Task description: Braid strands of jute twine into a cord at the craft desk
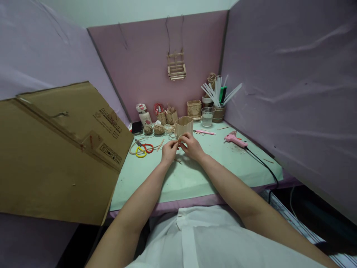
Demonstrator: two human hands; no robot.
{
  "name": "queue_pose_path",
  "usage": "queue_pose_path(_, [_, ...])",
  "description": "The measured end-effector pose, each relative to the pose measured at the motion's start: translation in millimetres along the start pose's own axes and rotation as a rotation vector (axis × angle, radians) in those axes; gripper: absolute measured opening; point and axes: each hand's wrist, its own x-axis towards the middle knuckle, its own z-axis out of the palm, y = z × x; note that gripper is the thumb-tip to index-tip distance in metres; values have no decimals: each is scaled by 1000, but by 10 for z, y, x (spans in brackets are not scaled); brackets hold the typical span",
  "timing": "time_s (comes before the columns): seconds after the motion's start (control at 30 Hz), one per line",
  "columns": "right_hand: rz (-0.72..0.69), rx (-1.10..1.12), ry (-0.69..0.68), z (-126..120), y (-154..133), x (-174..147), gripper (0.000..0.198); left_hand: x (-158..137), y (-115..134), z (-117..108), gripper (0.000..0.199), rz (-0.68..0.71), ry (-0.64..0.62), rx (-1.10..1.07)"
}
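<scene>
My left hand (169, 152) and my right hand (192, 146) meet over the table, fingertips pinched close together. Whatever small thing they hold is too hidden to name. Right behind them stands a container made of pale wooden sticks (184, 125), its lower part covered by my fingers. To the left lie scissors (143, 148) with one red and one yellow handle, beside some loose cord. A pink pen-like tool (205, 132) rests behind my right hand. Farther right, a pink glue gun (235, 140) lies on its side with a black cord.
A large cardboard sheet (64, 156) leans at the left. Along the back stand a bottle (144, 116), twine balls (159, 129), stick-filled holders (171, 115), a cup of clear liquid (207, 117) and a pot of white sticks (219, 113). A small wooden rack (176, 69) hangs on the pink panel.
</scene>
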Motion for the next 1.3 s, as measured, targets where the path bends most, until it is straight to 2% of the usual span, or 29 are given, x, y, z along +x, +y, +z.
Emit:
queue_pose_path(0.13, [35, 24, 10, 26, 48, 11, 13, 4, -21, 2, 18, 11, -22, 28])
queue_pose_path(0.23, [133, 160, 24, 74, 76, 36, 12, 13, -28, -4, 15, 37, -13, 44])
queue_pose_path(0.33, [338, 413, 33, 120, 84, 61, 16, 28, -38, -8, 15, 44, -23, 47])
queue_pose_path(0.47, [673, 816, -34, 129, 66, 74, 25, 46, -46, 0, 16, 36, -41, 35])
queue_pose_path(0.63, [817, 1057, -7, 87, 29, 79, 29, 46, -12, 28, 16, 20, -63, 5])
queue_pose_path(0.8, [834, 1072, 21, 54, 40, 85, 30, 20, 21, 52, 19, -2, -97, -25])
queue_pose_path(1.07, [739, 714, 0, 46, 106, 68, 18, -31, 35, 36, 24, -61, -105, -25])
queue_pose_path(1.3, [442, 392, 34, 76, 94, 74, 12, 22, -38, 5, 25, -55, -46, -3])
